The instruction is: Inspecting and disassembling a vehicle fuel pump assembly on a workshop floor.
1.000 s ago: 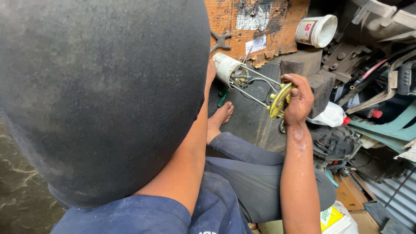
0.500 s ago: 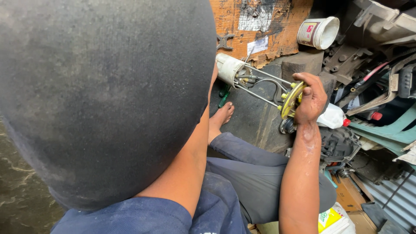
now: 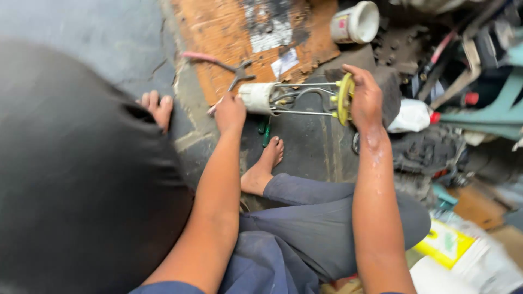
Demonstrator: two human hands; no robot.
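I hold a pump assembly level in front of me: a dirty white cylinder, thin metal rods and tubes, and a yellow round flange. My left hand grips the white cylinder end. My right hand is closed around the yellow flange end. The assembly hovers above the dark ground, over my bare foot. A big dark rounded shape fills the left of the view and hides whatever lies behind it.
Pliers with pink handles lie on a worn orange board. A white cup stands at the back. A white plastic bottle with a red cap and engine parts crowd the right. A green-handled tool lies below the assembly.
The view has swung so the dark shape covers less and my left hand on the white cylinder now shows. The assembly has turned from slanted to level. My right hand stays on the flange.
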